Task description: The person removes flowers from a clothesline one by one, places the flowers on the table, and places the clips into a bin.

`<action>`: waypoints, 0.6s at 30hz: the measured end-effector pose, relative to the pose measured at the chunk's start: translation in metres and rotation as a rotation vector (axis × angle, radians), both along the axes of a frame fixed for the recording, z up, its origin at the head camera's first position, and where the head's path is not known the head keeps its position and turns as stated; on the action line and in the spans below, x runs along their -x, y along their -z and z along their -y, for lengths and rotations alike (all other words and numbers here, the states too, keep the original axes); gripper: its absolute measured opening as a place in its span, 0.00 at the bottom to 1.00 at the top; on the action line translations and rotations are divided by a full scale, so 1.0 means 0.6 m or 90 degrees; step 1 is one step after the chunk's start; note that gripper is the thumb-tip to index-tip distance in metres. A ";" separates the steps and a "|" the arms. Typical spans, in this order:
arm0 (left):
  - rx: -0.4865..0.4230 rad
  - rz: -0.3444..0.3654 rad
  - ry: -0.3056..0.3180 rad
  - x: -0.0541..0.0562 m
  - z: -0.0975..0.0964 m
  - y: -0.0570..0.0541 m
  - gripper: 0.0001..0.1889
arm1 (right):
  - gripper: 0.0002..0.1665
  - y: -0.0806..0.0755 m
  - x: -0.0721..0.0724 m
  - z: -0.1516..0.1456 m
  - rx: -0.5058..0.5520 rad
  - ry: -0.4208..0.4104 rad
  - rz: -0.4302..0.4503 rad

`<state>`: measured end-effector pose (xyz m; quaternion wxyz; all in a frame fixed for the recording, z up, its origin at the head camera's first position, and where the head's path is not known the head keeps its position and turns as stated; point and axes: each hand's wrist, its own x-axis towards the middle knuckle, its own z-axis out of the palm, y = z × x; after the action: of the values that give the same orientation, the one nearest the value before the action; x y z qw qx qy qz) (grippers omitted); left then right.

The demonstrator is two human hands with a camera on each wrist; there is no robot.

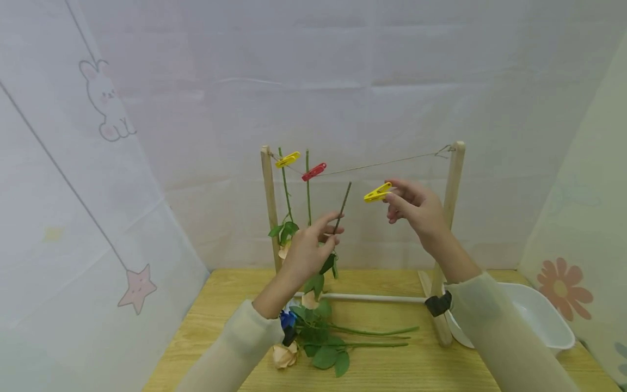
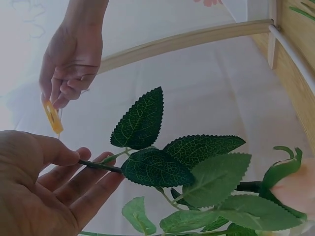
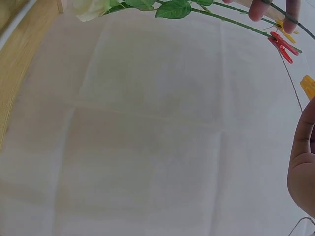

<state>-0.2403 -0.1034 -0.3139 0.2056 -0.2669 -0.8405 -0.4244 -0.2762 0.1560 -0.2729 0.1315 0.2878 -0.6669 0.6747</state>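
My left hand (image 1: 311,246) pinches the dark stem (image 1: 345,198) of a rose between thumb and fingers, the cut end pointing up. Its serrated leaves (image 2: 157,168) and pale peach bloom (image 2: 294,184) show in the left wrist view. To the right, a yellow clothespin (image 1: 377,193) is pinched by its handles in my right hand (image 1: 416,209), just below a thin string (image 1: 387,162) and apart from the stem. On the string's left part, another yellow clothespin (image 1: 288,159) and a red clothespin (image 1: 314,172) each hold a green stem, blooms hanging downward.
Wooden posts (image 1: 455,179) carry the string, joined low by a white bar (image 1: 377,298). More roses lie on the wooden table (image 1: 235,337), including a blue bloom (image 1: 288,319) and a peach one (image 1: 285,355). A white basin (image 1: 543,321) stands at the right, partly behind my sleeve.
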 end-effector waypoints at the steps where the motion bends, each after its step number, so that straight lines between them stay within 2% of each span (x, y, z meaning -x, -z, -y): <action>1: 0.006 -0.005 -0.002 0.000 0.000 0.001 0.24 | 0.23 0.003 -0.001 -0.002 -0.001 -0.001 0.001; 8: 0.040 -0.046 -0.010 0.000 0.001 0.006 0.24 | 0.23 0.020 -0.006 -0.011 0.006 -0.010 -0.006; 18: 0.110 -0.115 -0.058 -0.007 0.006 0.007 0.25 | 0.22 0.038 -0.017 -0.023 0.012 -0.018 0.009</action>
<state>-0.2359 -0.1072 -0.3182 0.2755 -0.2821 -0.8632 -0.3153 -0.2659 0.1699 -0.2959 0.1200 0.2911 -0.6570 0.6849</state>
